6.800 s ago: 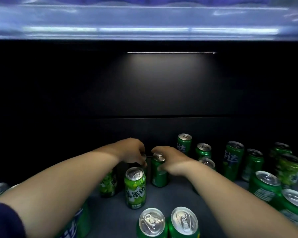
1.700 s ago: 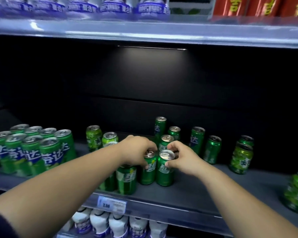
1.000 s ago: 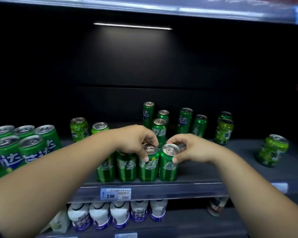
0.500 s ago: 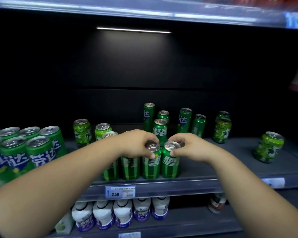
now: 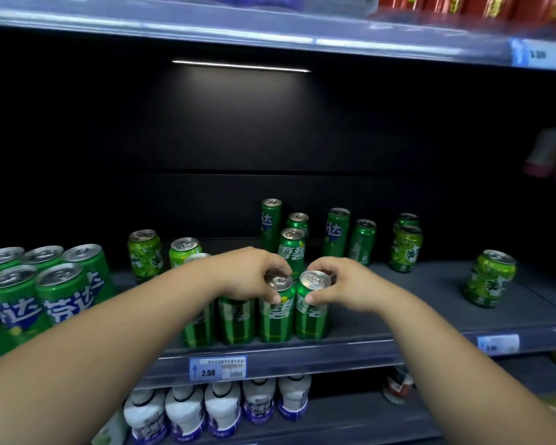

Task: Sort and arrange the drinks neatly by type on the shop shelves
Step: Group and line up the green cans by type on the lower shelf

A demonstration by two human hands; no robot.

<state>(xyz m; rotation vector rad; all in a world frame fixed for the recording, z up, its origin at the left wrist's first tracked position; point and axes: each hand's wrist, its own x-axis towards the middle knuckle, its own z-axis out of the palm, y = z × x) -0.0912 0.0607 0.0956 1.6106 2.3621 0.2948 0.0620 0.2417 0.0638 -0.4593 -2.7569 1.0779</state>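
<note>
A row of slim dark-green cans stands at the front edge of the grey shelf (image 5: 414, 316). My left hand (image 5: 251, 273) grips the top of one slim green can (image 5: 275, 316) in that row. My right hand (image 5: 342, 282) grips the rim of the slim green can (image 5: 312, 313) right beside it, at the row's right end. Two more cans of the row stand to the left, partly hidden by my left forearm. Behind the hands, several slim green cans (image 5: 292, 248) stand scattered near the back.
Wide green cans (image 5: 61, 290) are packed at the left. Light-green patterned cans stand at the back left (image 5: 143, 252), back right (image 5: 406, 247) and far right (image 5: 490, 277). White bottles (image 5: 222, 409) fill the shelf below. A 2.50 price tag (image 5: 218, 367) is on the shelf lip.
Both hands brought slim green cans from the back of the shelf to its front edge, beside two others. Over the last half second the hands and cans have hardly moved.
</note>
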